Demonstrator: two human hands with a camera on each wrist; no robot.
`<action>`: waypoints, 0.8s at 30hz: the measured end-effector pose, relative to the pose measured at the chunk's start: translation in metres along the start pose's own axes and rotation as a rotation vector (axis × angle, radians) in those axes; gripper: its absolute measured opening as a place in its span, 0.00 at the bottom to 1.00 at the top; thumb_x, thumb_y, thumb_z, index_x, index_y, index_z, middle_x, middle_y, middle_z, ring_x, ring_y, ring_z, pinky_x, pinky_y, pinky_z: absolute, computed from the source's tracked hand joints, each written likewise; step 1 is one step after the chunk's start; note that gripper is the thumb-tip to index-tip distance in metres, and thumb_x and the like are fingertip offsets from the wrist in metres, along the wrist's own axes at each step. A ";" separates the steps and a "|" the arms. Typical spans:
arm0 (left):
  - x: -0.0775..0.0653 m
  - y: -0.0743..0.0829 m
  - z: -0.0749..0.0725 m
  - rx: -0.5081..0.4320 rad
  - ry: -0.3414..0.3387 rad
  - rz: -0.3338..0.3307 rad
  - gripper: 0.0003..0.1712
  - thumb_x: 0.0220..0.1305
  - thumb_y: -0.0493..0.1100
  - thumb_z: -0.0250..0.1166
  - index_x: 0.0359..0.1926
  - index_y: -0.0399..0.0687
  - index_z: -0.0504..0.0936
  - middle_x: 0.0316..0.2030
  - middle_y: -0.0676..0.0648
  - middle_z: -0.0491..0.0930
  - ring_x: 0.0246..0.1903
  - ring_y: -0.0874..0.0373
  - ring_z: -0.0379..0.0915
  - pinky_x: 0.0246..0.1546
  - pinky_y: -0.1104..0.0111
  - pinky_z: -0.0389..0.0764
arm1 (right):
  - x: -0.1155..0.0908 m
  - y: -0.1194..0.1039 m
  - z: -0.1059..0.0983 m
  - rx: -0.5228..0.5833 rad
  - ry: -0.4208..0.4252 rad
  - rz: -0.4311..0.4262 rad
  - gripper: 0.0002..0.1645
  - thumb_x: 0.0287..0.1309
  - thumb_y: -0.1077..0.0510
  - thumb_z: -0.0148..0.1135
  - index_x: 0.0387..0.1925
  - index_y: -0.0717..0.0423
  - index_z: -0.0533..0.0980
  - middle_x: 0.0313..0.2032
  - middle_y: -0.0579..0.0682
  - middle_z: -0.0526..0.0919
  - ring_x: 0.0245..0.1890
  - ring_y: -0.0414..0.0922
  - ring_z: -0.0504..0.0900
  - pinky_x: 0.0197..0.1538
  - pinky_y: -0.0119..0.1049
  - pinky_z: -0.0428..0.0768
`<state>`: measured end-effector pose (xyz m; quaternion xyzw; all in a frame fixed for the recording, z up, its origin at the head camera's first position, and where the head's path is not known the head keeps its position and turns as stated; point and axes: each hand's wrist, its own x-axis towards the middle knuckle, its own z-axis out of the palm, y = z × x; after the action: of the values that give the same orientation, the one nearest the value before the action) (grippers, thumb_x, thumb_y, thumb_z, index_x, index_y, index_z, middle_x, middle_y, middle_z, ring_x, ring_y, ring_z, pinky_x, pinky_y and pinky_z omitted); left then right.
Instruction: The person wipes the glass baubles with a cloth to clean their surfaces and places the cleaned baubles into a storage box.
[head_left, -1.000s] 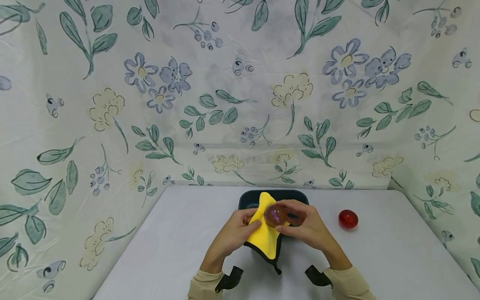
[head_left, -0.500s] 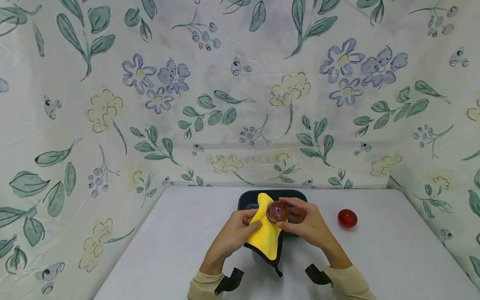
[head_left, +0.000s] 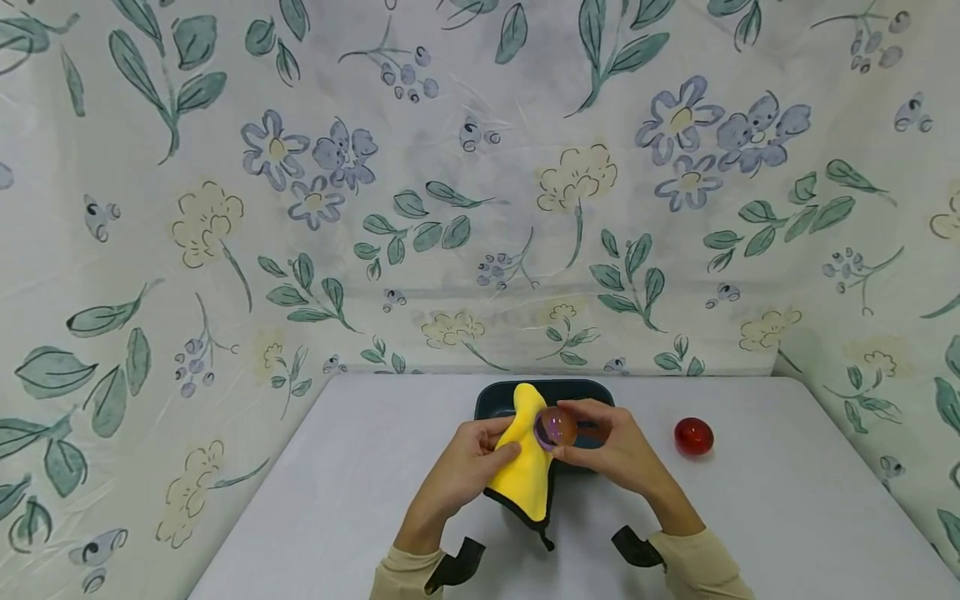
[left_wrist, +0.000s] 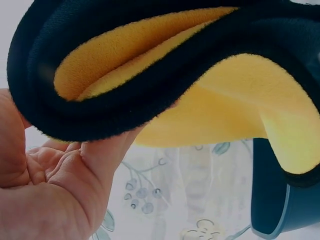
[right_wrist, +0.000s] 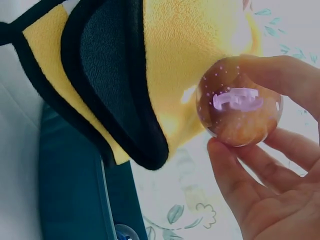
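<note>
My left hand [head_left: 474, 457] pinches a yellow cloth [head_left: 525, 475] with black edging and a small loop; the cloth hangs folded, and its dark underside shows in the left wrist view. My right hand [head_left: 611, 442] holds a clear ball [right_wrist: 240, 101] between thumb and fingertips. Inside that ball sits a small purple shape with light specks. The ball is right beside the cloth's yellow face; whether they touch, I cannot tell. Behind both hands stands a dark teal tray [head_left: 495, 402], partly hidden by the cloth and the hands.
A shiny red ball [head_left: 693, 437] lies on the white table [head_left: 337, 500], right of my right hand. Part of another clear ball [right_wrist: 126, 232] shows at the tray in the right wrist view. Flower-patterned sheeting [head_left: 450, 250] encloses the back and sides.
The clear ball has shifted slightly right against the cloth and turned in my right fingers. The cloth's lower corner has swung a little left. The red ball stays in place on the table.
</note>
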<state>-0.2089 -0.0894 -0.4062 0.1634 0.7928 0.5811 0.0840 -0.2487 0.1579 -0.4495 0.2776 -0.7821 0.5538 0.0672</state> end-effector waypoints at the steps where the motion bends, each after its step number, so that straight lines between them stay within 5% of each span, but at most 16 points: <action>1: -0.001 0.000 0.000 -0.002 0.003 0.001 0.29 0.74 0.40 0.60 0.71 0.32 0.71 0.49 0.35 0.87 0.38 0.56 0.86 0.42 0.62 0.90 | 0.000 0.000 0.000 0.000 -0.006 0.003 0.35 0.53 0.55 0.79 0.63 0.55 0.79 0.58 0.53 0.84 0.54 0.50 0.84 0.59 0.39 0.86; 24: -0.002 0.003 0.002 -0.021 0.133 0.091 0.28 0.75 0.38 0.60 0.72 0.35 0.71 0.56 0.32 0.84 0.41 0.52 0.86 0.44 0.67 0.89 | -0.001 -0.001 0.001 0.041 -0.162 0.063 0.36 0.54 0.54 0.79 0.64 0.57 0.78 0.56 0.59 0.81 0.54 0.54 0.84 0.55 0.42 0.88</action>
<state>-0.2058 -0.0873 -0.4043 0.1592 0.7822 0.6022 0.0065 -0.2471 0.1565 -0.4492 0.2979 -0.7819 0.5472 -0.0195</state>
